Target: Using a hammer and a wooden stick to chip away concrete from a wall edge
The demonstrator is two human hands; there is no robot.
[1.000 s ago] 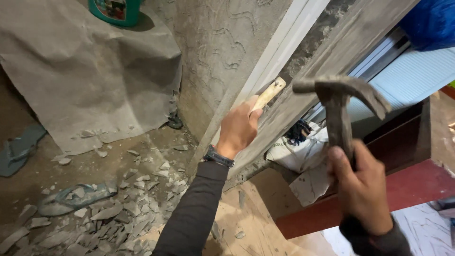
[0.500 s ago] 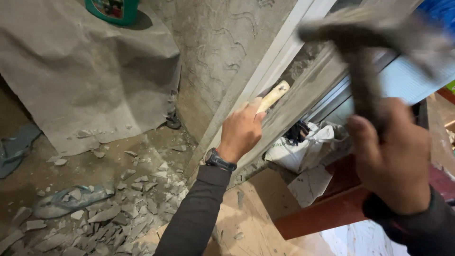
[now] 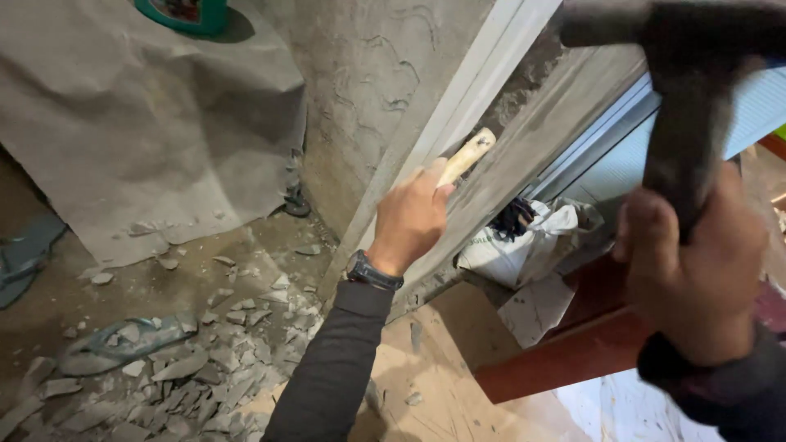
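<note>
The hammer (image 3: 688, 106) is motion-blurred, head cut off above; chisel (image 3: 467, 155) tip hidden, probably inside the gap.

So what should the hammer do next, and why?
Probably swing down onto the wooden handle the left hand holds against the wall gap. The right hand has the hammer raised high, well apart from it.

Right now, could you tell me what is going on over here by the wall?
A person holds a wooden-handled tool in the left hand, its tip hidden in the gap between the white frame strip and the plastered wall. The right hand grips a hammer, raised high and blurred. Broken plaster pieces lie on the floor below, beside a sandal.
</note>
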